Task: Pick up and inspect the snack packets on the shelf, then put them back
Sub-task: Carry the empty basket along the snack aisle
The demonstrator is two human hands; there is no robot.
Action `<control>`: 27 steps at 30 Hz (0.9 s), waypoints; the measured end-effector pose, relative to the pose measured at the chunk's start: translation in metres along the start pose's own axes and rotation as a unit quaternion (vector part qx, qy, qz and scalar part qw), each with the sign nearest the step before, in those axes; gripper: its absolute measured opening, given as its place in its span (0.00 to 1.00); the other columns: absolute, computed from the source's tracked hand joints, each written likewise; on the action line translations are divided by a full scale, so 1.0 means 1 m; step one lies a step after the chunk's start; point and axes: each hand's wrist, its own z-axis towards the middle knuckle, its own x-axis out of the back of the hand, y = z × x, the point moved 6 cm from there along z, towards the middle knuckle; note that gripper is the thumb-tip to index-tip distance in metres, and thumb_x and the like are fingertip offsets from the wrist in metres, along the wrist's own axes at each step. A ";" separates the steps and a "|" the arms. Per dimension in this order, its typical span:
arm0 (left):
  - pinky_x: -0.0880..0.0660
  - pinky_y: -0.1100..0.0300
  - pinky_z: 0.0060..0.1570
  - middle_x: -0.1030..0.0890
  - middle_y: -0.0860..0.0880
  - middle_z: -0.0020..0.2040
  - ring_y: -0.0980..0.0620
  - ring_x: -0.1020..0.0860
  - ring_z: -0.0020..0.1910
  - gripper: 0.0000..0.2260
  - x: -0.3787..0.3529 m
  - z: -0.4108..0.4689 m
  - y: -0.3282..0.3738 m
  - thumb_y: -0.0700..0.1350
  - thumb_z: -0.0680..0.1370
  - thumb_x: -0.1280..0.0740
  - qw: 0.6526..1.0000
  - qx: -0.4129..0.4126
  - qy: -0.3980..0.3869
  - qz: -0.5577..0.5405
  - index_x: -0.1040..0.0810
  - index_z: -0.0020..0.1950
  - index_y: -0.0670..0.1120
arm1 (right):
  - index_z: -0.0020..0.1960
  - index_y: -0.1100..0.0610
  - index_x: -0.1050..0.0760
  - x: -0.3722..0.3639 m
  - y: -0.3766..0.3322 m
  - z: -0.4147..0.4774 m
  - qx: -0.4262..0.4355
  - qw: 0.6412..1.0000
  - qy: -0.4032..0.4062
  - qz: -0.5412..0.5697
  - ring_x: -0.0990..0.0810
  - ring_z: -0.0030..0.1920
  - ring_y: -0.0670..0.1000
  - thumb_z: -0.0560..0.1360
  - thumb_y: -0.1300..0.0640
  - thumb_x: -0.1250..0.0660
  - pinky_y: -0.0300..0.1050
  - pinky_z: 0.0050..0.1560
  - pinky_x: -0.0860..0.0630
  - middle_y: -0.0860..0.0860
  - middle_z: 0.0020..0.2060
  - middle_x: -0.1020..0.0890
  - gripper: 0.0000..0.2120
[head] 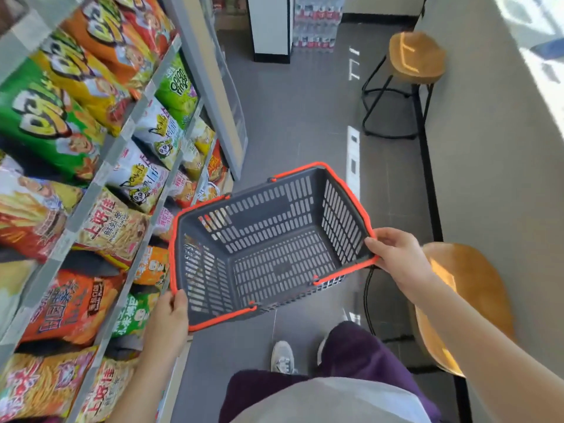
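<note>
Two items sit nearest the camera at 6 o'clock: purple trousers (pixel 360 355) and a grey shoe (pixel 282 357), standing on the grey floor (pixel 290 117). At 7 o'clock the left grip (pixel 169 319) is closed on the near-left corner of a basket (pixel 274 206), thumb over the orange rim and the other fingers hidden beneath. At 3 o'clock the right grip (pixel 396 254) pinches the rim at the basket's right corner, thumb on top. The basket is dark grey and slotted, held clear of the floor at frame centre, tilted with its open side towards the camera. A near stool (pixel 467 300) with a wooden seat stands at 4 o'clock, just behind the right forearm. The snack packets (pixel 113 227) lie in rows on the tiers of the shelf (pixel 91 193), from 7 to 11 o'clock; the basket's left side is close beside them, and whether it touches cannot be determined. A pale bench (pixel 503 178) runs along the right edge from 2 to 4 o'clock. A far stool (pixel 416 54) stands at 1 o'clock against the bench. Stacked bottled drinks (pixel 316 22) stand at 12 o'clock, farthest away.
</note>
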 end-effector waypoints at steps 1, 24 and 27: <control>0.28 0.45 0.44 0.24 0.41 0.41 0.41 0.25 0.41 0.15 -0.009 0.013 0.010 0.50 0.83 0.44 1.000 0.006 -0.004 -0.017 0.28 0.44 0.42 | 0.49 0.63 0.21 0.003 -0.008 0.021 0.000 1.000 -0.002 0.001 0.17 0.50 0.62 0.78 0.65 0.34 0.60 0.59 0.22 0.62 0.46 0.16 0.04; 0.22 0.47 0.55 0.19 0.44 0.55 0.45 0.20 0.53 0.11 -0.196 0.192 0.096 0.37 0.78 0.37 0.891 0.358 0.069 -0.270 0.25 0.60 0.43 | 0.60 0.58 0.28 -0.152 -0.161 0.443 -0.023 0.944 -0.224 -0.241 0.19 0.49 0.59 0.73 0.72 0.38 0.56 0.55 0.22 0.59 0.52 0.18 0.18; 0.23 0.47 0.55 0.19 0.41 0.54 0.43 0.20 0.52 0.10 -0.217 0.224 0.089 0.35 0.78 0.36 0.876 0.391 0.083 -0.271 0.25 0.59 0.39 | 0.58 0.58 0.21 -0.183 -0.157 0.491 -0.005 0.929 -0.239 -0.283 0.16 0.40 0.52 0.73 0.69 0.36 0.41 0.39 0.20 0.54 0.43 0.15 0.17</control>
